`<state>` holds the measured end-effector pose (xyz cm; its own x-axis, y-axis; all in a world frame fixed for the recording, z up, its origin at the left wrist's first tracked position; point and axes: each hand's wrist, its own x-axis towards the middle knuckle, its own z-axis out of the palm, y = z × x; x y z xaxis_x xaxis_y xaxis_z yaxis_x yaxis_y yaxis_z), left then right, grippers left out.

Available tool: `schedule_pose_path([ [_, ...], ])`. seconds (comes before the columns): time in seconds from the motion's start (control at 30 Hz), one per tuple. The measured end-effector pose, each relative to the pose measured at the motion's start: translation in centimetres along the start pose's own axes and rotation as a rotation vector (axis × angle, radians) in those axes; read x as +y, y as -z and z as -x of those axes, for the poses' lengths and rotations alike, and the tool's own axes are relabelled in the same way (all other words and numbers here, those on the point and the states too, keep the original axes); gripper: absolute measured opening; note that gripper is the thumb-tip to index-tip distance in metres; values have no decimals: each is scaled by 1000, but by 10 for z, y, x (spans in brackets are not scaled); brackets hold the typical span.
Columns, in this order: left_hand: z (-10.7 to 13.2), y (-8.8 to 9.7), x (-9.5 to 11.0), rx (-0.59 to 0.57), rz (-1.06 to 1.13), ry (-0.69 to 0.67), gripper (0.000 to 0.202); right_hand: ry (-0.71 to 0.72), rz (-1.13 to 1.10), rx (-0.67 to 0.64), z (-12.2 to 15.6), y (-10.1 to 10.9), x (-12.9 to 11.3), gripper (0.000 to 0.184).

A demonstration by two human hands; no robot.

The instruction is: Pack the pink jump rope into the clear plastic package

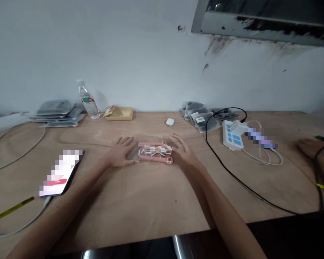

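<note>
- Wooden table [151, 201] against a white wall.
- Pink bundle [155, 153] lies flat on it.
- Left hand [121, 154], fingers spread, empty, against the bundle's left end.
- Right hand [183, 151], spread, empty, against its right end.

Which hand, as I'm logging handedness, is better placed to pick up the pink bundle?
Right, probably: the right hand touches the pink bundle at its ring end; the left hand lies flat just beside it.
</note>
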<state>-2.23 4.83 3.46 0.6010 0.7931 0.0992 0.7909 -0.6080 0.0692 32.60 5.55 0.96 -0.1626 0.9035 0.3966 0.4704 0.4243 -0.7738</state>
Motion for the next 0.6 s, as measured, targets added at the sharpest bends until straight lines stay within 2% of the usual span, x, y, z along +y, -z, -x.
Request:
schedule_pose_path([
  [0.1, 0, 1, 3, 1, 15, -27, 97, 242, 207, -267, 2, -4, -18, 69],
  [0.2, 0, 4, 6, -24, 20, -73, 103, 340, 353, -369, 3, -14, -23, 75],
  [0.3, -1, 4, 8, -41, 20, -72, 102, 378, 409, -361, 2, -22, -21, 71],
  [0.4, -2, 2, 6, -12, 1, 20, 98, 349, 445, -322, 0, -21, -18, 60],
  [0.5, -3, -3, 7, 43, -36, 183, 84, 287, 506, -277, -1, -11, -16, 60],
  [0.6, -5, -11, 9, 103, -63, 253, 78, 234, 526, -247, -2, 3, -16, 59],
])
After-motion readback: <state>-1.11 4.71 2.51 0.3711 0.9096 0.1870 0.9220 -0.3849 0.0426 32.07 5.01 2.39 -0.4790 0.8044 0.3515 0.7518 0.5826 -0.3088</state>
